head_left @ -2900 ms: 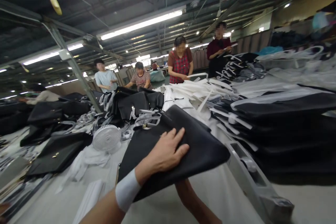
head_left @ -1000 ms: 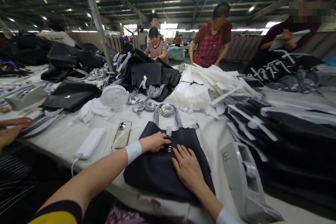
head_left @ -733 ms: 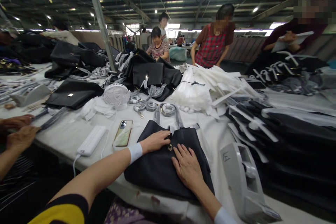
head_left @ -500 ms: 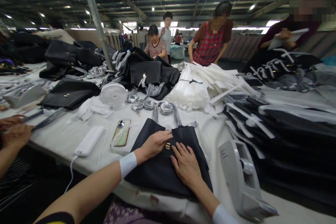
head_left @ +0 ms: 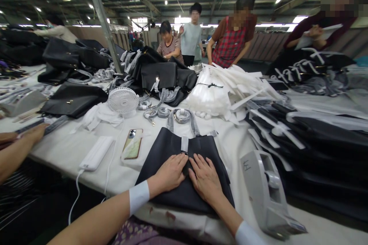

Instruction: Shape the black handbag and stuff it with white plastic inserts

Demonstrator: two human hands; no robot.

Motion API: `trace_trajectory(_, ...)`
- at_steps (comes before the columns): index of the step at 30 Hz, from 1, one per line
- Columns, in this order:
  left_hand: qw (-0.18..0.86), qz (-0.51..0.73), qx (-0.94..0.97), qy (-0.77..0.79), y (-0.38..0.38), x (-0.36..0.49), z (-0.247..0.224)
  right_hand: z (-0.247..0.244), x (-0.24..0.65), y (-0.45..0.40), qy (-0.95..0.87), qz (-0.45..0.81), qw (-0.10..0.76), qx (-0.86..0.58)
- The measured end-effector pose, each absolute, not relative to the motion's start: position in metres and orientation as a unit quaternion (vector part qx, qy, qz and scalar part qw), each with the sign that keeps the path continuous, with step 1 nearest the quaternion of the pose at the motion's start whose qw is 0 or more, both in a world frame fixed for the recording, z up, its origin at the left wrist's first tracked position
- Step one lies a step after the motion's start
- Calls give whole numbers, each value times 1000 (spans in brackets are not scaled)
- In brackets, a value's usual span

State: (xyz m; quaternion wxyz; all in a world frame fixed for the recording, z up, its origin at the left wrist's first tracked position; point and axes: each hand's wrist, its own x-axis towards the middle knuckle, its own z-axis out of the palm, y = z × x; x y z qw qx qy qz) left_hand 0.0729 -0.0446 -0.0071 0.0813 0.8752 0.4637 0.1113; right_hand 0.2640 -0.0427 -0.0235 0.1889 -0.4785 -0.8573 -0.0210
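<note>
A black bag (head_left: 198,195) lies flat on the white-covered table in front of me, its strap reaching away from its top edge. A pale wrapped strip (head_left: 184,144) stands out at the bag's upper middle. My left hand (head_left: 171,170) rests palm down on the bag, just left of the centre, fingers laid out flat. Beside it, my right hand (head_left: 204,178) lies on the bag with its fingers spread. The gold clasp is mostly hidden near my fingertips. Neither hand grips anything.
Left of the bag are a phone (head_left: 132,144), a white power bank (head_left: 97,153) and a small fan (head_left: 123,101). A grey tape dispenser (head_left: 266,195) stands at the right, beside stacked black bags (head_left: 324,160). A co-worker's hands (head_left: 34,134) are at far left; people stand behind.
My left hand has moved down from the bag's upper middle and now lies flat, covering the gold clasp. My right hand has barely moved. The co-worker's hands at left shifted.
</note>
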Motion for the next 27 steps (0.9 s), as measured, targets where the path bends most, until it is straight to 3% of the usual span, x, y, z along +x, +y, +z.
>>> trace_trajectory(16, 67, 101, 867, 484, -68, 72, -3, -20, 262, -43, -859, -21, 167, -483)
trace_trajectory(27, 53, 120, 857, 498, -70, 76, -8, -14, 259, -48, -845, 46, 245, -472)
